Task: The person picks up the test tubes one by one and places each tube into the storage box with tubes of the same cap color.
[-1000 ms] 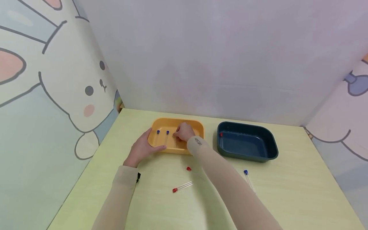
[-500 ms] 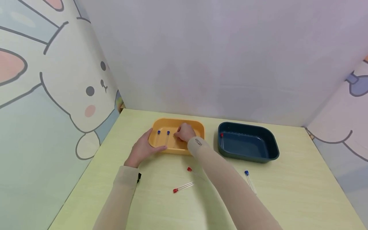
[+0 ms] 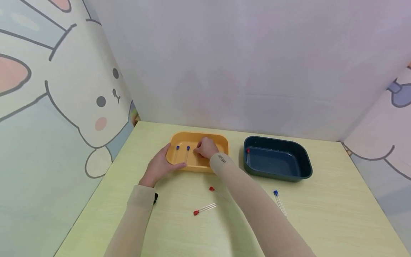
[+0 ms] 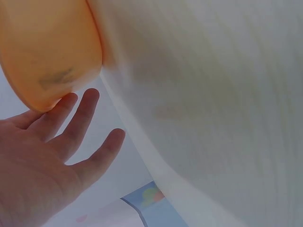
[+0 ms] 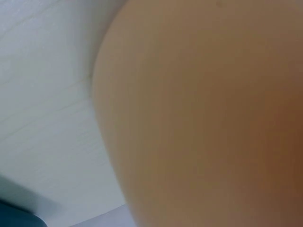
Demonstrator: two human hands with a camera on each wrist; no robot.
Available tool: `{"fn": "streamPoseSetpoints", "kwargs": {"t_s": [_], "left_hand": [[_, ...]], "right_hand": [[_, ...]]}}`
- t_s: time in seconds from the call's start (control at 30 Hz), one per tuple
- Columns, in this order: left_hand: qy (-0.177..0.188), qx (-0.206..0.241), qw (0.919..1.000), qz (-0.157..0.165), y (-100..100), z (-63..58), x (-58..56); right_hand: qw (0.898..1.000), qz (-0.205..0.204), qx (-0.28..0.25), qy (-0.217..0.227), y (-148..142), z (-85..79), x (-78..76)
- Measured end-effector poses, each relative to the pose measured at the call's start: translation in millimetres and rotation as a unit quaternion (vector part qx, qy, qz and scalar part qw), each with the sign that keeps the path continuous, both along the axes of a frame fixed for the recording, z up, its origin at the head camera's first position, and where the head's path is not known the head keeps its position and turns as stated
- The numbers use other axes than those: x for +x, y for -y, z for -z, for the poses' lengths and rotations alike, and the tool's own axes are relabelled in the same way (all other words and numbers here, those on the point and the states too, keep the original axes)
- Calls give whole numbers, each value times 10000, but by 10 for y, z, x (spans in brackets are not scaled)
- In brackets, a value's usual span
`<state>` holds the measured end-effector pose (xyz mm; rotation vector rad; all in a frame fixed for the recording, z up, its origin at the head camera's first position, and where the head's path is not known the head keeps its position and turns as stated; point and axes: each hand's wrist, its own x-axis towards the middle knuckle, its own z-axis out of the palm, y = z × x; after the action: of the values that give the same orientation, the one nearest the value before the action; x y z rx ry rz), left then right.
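Note:
In the head view my left hand (image 3: 158, 167) spans the left end of a yellow tray (image 3: 221, 137), thumb along its near rim. The left wrist view shows fairly straight, spread fingers, some touching the tray's outer wall. Inside lie two thin clear test tubes with blue caps, a left one (image 3: 176, 153) and a right one (image 3: 187, 154). My right hand (image 3: 207, 147) reaches into the tray just right of them, fingers curled and fingertips pinched low. A faint clear tube seems to extend below those fingertips; its cap is hidden. Only the tray's blurred wall fills the right wrist view.
A dark blue tray (image 3: 277, 175) stands to the right, with a red-capped tube (image 3: 248, 155) at its left end. Nearer on the table (image 3: 179, 235) lie red-capped tubes (image 3: 205, 208), another red-capped tube (image 3: 221, 194) and blue-capped tubes (image 3: 280, 203).
Both hands stay almost where they were at the yellow tray. The view shifts very slightly; the trays and loose tubes keep their places.

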<state>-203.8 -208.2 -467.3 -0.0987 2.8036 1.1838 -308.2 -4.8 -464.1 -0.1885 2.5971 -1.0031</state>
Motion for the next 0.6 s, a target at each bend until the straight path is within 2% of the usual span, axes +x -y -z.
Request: {"fn": "streamPoseSetpoints", "kwargs": {"t_s": [0.6], "left_hand": [[90,-29,9999,-41,-8,-16,19]], "right_hand": [[9995,250,84,180,-11,-27,-7]]}}
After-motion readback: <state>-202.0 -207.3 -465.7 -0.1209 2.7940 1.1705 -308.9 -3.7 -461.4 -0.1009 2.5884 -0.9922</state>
